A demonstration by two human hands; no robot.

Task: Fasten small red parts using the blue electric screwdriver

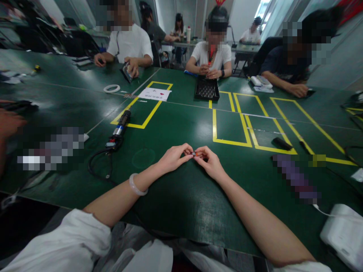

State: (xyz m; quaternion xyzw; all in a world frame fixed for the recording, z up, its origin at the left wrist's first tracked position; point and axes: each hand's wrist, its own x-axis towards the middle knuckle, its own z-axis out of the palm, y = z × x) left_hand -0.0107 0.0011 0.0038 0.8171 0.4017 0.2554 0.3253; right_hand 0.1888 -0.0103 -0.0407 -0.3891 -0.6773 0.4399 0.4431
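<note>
Over the green table [176, 204], my left hand [176, 156] and my right hand [209, 161] meet fingertip to fingertip. Between them they pinch a tiny part [194, 154] that looks silvery with some orange; its exact shape is too small to tell. Both hands are closed on it, thumbs toward me. A pale bracelet [137, 185] circles my left wrist. Left of my hands lies a black electric screwdriver-like tool [119, 126] with a blue and silver band and a dark cable.
Yellow tape rectangles [231, 142] mark the table. A black tray [207, 90] stands before a person opposite. A paper sheet [154, 94] and a tape roll [111, 88] lie left of it. A white box-like device [343, 234] sits at right. Other people work around the table.
</note>
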